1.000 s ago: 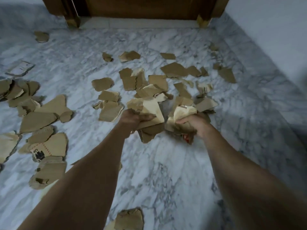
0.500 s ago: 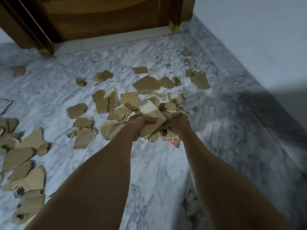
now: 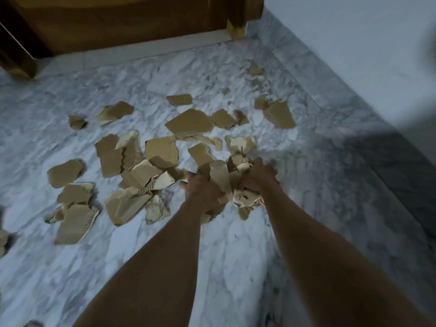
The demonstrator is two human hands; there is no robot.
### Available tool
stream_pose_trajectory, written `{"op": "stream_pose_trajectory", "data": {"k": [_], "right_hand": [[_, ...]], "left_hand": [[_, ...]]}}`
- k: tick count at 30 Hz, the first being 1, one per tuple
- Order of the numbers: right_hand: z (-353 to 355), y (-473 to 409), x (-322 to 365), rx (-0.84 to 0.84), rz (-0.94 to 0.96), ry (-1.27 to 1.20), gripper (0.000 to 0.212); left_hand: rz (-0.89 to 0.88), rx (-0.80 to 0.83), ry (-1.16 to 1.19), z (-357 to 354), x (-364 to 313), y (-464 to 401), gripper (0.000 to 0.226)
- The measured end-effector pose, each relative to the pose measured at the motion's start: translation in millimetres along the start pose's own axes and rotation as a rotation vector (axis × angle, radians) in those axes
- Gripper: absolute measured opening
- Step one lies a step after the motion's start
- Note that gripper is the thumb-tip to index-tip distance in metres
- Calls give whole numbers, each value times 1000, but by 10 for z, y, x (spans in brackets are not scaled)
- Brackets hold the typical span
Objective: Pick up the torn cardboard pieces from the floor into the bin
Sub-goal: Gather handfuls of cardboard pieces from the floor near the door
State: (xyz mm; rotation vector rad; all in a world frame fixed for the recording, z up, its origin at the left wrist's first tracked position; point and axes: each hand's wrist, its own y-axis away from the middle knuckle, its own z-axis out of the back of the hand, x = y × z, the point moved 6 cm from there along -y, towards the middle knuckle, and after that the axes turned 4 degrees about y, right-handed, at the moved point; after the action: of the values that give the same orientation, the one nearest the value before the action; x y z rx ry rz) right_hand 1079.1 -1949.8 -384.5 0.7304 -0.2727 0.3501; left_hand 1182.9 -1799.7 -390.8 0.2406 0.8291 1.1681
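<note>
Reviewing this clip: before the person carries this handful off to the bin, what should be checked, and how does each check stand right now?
1. Left hand closed on the bundle of cardboard pieces: ok.
2. Right hand closed on the same bundle: ok.
3. Nothing slipping out: cannot tell; pieces hang loose below the hands.
4. Bin located: not ok, no bin is in view.
5. Floor cleared: not ok; many torn pieces remain, such as the large piece ahead and the corrugated piece to the left.
6. Path toward the person free of pieces: ok.
</note>
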Motion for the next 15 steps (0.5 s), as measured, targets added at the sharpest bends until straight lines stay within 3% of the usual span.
{"op": "stream_pose_trajectory", "data": {"k": [4, 9, 12, 15], "right_hand": [[56, -51, -54, -41, 46, -43, 104], [540, -33, -269, -124, 97, -486, 92], [919, -36, -376, -148, 120, -755, 72], [1062, 54, -346, -129, 142, -738, 53]], "left_hand": [[-83, 49, 84, 63, -77, 8, 50], [-67, 56, 203, 156, 13, 54, 43], [-27, 77, 304, 271, 124, 59, 26], [-2, 121, 416, 385, 192, 55, 27]]}}
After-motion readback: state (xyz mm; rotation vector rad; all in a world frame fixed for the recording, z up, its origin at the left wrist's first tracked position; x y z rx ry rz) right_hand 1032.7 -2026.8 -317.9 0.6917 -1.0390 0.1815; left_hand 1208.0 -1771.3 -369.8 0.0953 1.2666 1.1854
